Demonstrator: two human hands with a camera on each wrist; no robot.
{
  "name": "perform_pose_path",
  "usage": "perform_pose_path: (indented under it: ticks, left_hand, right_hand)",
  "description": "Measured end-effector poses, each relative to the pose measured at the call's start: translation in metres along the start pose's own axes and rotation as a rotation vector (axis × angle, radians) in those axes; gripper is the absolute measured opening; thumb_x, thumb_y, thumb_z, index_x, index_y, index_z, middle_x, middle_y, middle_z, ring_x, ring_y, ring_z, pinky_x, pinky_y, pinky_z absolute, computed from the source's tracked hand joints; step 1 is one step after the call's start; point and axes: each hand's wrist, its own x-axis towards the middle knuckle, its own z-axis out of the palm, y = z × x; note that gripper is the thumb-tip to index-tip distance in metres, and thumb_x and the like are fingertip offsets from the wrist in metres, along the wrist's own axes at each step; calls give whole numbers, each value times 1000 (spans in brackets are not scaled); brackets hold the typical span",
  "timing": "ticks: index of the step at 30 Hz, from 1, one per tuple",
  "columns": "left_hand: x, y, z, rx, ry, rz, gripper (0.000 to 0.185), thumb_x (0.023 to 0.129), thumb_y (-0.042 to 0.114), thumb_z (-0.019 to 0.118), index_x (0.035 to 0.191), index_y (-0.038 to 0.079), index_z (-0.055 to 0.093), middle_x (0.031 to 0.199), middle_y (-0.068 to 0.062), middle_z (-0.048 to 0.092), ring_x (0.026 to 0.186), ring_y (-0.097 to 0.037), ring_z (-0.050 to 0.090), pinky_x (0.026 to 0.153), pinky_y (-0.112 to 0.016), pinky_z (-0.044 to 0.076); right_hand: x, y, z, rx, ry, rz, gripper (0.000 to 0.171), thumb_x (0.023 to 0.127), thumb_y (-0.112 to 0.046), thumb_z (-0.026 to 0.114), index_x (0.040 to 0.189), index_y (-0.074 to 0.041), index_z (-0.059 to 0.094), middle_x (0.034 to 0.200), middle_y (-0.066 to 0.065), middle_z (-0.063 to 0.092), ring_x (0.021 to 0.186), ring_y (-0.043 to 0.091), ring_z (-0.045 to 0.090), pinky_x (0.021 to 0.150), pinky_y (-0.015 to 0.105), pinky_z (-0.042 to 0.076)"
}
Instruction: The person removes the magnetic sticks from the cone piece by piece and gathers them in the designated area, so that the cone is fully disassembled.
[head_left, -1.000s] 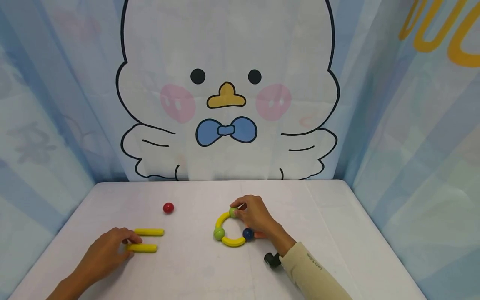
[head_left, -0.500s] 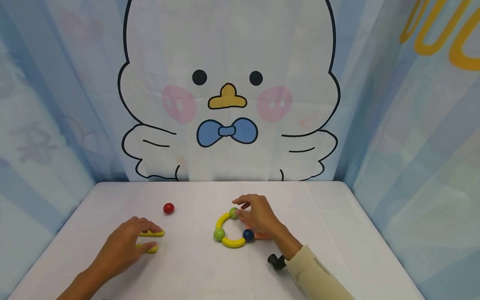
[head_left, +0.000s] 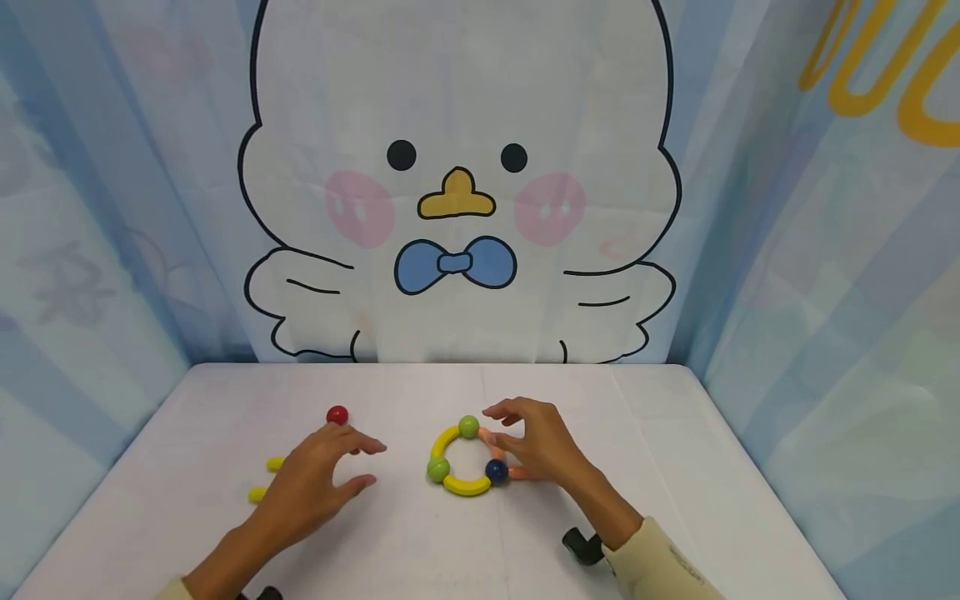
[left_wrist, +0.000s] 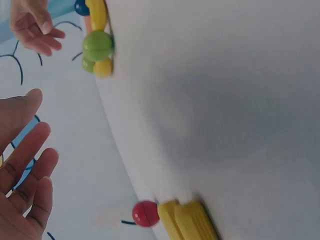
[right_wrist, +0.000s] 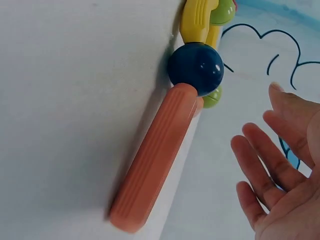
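Observation:
A ring of toy rods and balls lies at the middle of the table. Two curved yellow rods, two green balls, a navy ball and an orange piece form it. A straight orange rod runs outward from the navy ball. My right hand, thumb and fingers spread, hovers at the ring's right side, holding nothing. To the ring's left my left hand is empty, its thumb and fingers apart. Two yellow rods lie partly hidden behind it, and a red ball sits just beyond its knuckles.
The white tabletop ends at a curtain printed with a cartoon bird. More curtain hangs along both sides. A black wrist-worn device shows beside the right sleeve.
My left hand has left the yellow rods and moved right, toward the ring. My right hand has let go of the far green ball and drawn back slightly right. The ring stays in place.

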Motion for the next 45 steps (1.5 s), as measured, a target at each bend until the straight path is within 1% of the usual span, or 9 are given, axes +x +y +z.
perform_pose_path:
  ticks: [7,12,16,21,28,34,36,40,45]
  left_hand:
    - [6,16,14,-50,-25,-6,45,78,13,96,117,29,78,107,15,75,97,-7,63,93,-35,61]
    - [12,28,27,-99,-45,4,45,79,14,95,117,29,77,108,14,76,98,-10,64,93,-32,61]
    - [18,36,37,-166,-64,23,43,80,13,94,118,25,77,110,10,76,100,-15,65,93,-36,61]
    - [26,45,50,-222,-88,69,45,81,14,93,121,26,76,113,11,75,102,-15,66,94,-35,60]
    - [41,51,70,-291,-129,141,44,84,16,92,123,24,74,115,5,78,103,-16,68,94,-38,57]
    - [52,58,85,-366,-172,138,39,86,16,90,122,22,75,115,4,78,104,-19,69,91,-34,57]
    - [55,60,88,-374,-178,146,37,86,16,90,120,20,76,114,3,78,103,-20,70,88,-33,58]
    - [61,64,95,-388,-192,178,34,85,12,91,116,15,78,115,2,78,102,-22,71,89,-33,57]
    - [69,66,104,-383,-227,191,32,83,8,91,112,16,79,113,6,78,100,-17,72,88,-27,56]
  right_hand:
    - [-18,6,-9,-63,22,43,36,88,-17,88,122,-24,78,118,0,77,109,21,69,95,46,59]
    - [-31,13,-15,-49,27,46,36,87,-17,89,121,-25,79,115,-1,78,107,17,69,98,48,57]
    - [-40,19,-18,-43,20,63,36,87,-18,89,120,-25,79,114,-2,78,107,17,69,98,50,57]
    - [-48,25,-19,-49,8,96,35,86,-19,90,119,-24,80,114,-5,78,106,15,68,96,49,58]
    - [-53,34,-18,-54,-4,79,33,85,-15,90,115,-24,80,111,-7,78,104,15,69,94,46,60]
    - [-52,39,-17,-61,-27,75,32,83,-14,92,110,-25,80,108,-7,78,104,13,69,95,46,58]
    - [-52,40,-17,-59,-37,75,31,83,-13,91,109,-24,80,107,-8,78,104,13,69,96,46,58]
    - [-51,40,-16,-70,-47,69,30,84,-9,90,108,-23,80,107,-9,78,105,13,69,95,45,58]
    - [-49,39,-16,-86,-63,55,29,84,-4,88,106,-20,80,104,-9,78,102,13,69,91,38,58]
